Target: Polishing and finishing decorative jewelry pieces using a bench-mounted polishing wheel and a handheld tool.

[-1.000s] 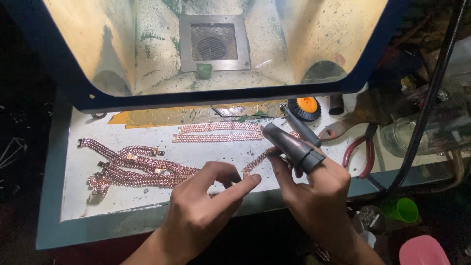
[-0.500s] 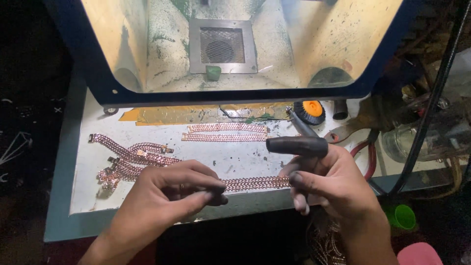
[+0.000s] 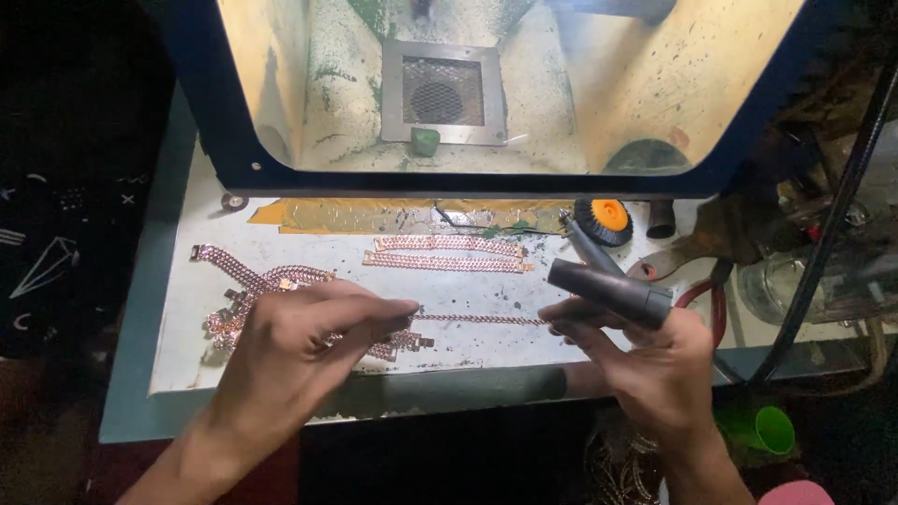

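A rose-gold chain bracelet (image 3: 477,319) is stretched level between my two hands above the white work tray (image 3: 201,201). My left hand (image 3: 299,346) pinches its left end with fingertips together. My right hand (image 3: 645,360) pinches the right end, and its thumb wears a long dark rubber cot (image 3: 608,290) that points up and left. A heap of similar rose-gold chains (image 3: 271,285) lies on the tray under and behind my left hand. Two more chains (image 3: 447,253) lie straight, side by side, farther back.
A lit polishing cabinet with a metal grille (image 3: 440,92) opens behind the tray. An orange-centred brush wheel (image 3: 603,218), a dark pointed tool (image 3: 589,248) and red-handled pliers (image 3: 697,290) lie at the right. A green cup (image 3: 767,428) sits low right. Yellow tape (image 3: 402,215) lines the tray's back.
My hands have drawn apart, and the chain between them has gone from slack and angled to taut and level. The view shifted down and left slightly.
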